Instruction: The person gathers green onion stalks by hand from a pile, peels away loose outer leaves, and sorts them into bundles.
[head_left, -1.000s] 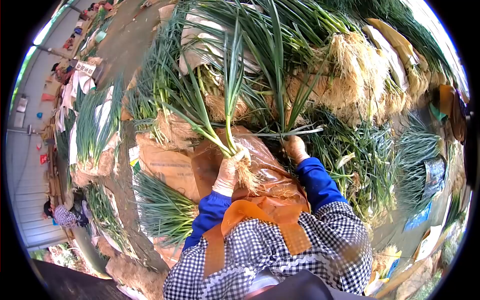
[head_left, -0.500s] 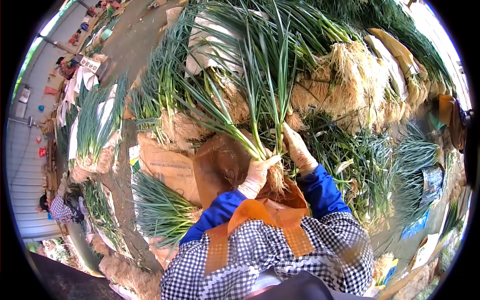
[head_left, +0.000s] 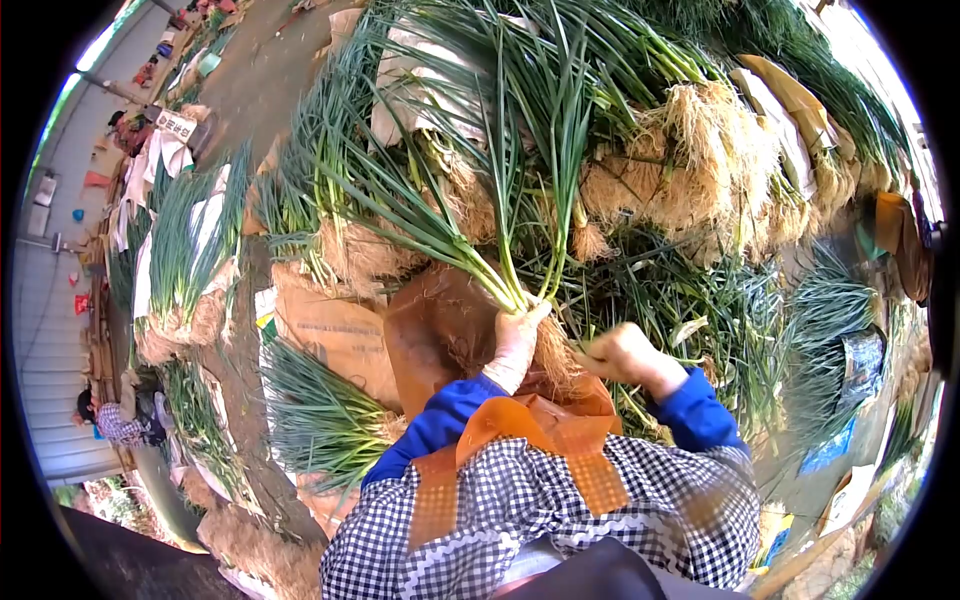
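Note:
My left hand (head_left: 515,347) is wrapped round the lower stems of a small bunch of green onions (head_left: 508,262). Their long leaves fan out upward, and the pale stringy roots (head_left: 555,352) hang just right of that hand. Beside the roots, my right hand (head_left: 632,358) is closed in a fist, apart from the stems. A thin pale strand seems to stick out at its fingertips, too small to name. Beneath the bunch spreads a brown-orange plastic apron (head_left: 430,325), with loose root bits on it.
Thick piles of green onions with bushy roots (head_left: 715,130) lie ahead. Stripped leaves (head_left: 690,300) cover the ground on the right. To the left are a tan sack (head_left: 335,330) and another onion bundle (head_left: 325,410). A co-worker (head_left: 125,420) is at the far left.
My right hand has left the stems and moved down and right, closing into a fist. The left hand keeps its hold on the bunch, whose stems are drawn closer together.

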